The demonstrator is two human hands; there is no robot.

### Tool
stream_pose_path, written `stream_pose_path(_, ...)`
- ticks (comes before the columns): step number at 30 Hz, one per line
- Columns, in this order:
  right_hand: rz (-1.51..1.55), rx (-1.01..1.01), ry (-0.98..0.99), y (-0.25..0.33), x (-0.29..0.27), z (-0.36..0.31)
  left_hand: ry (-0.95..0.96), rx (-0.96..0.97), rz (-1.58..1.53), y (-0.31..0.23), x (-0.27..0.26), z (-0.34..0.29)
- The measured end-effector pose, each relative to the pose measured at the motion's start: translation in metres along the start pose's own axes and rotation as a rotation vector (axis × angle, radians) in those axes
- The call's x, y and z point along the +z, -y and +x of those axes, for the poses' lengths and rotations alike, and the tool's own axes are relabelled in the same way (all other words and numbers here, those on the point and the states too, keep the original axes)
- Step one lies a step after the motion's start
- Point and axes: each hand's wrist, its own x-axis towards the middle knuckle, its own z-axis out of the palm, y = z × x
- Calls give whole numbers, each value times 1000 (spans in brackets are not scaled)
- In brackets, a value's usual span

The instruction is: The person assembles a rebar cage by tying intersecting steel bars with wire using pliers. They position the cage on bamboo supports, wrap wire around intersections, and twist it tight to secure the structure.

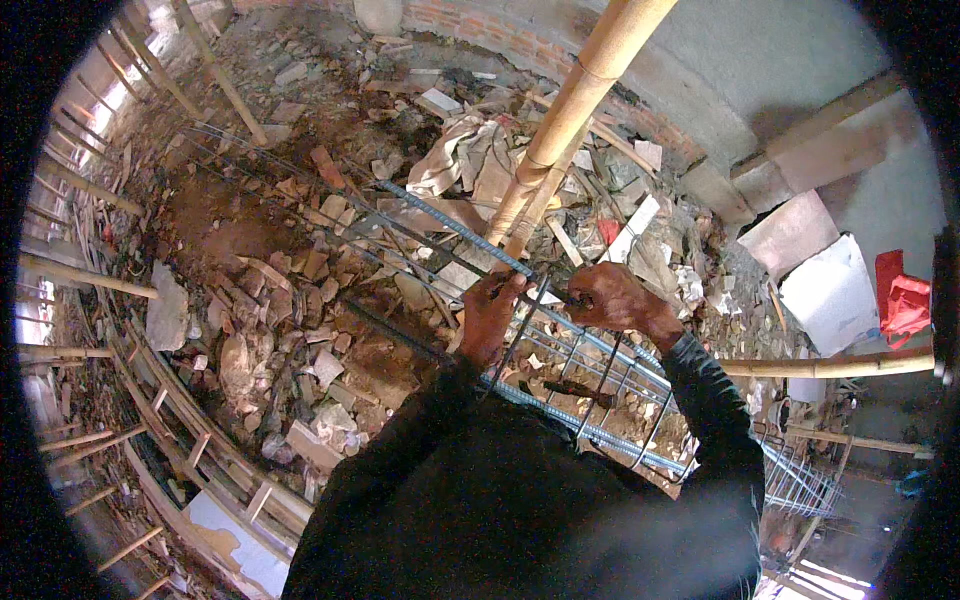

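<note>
1. The cage (585,433) is ribbed, blue-grey steel: long straight bars crossed by thin, dark, squared hoops (603,372).
2. Around it I see broken, dusty rubble (325,370), a smooth, jointed bamboo pole (560,120) and a crumpled red bag (905,305).
3. The dark sleeves and clothing cover part of the cage; its far bars thin out among the rubble, hard to follow.
4. The left hand (491,315) has its fingers bent against a long bar beside a hoop; whether they grip it, I cannot tell.
5. The right hand (612,297) has its fingers curled inward, just beside the same bar; what they hold, if anything, is hidden.
6. The cage lies below and between both hands, running from upper left to lower right.
</note>
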Motion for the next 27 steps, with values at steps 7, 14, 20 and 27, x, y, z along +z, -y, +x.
stream_pose_path(7,147,-235,-337,3,-29,40,1,-51,95,5,-3,-2)
stream_pose_path(14,144,-313,3,-6,-23,85,41,-57,52,-11,-4,-5)
stream_pose_path(20,220,-287,55,-26,-27,88,39,-34,62,-17,-4,-6)
stream_pose_path(27,48,-208,-72,-50,-35,71,57,4,203,-12,-8,-4)
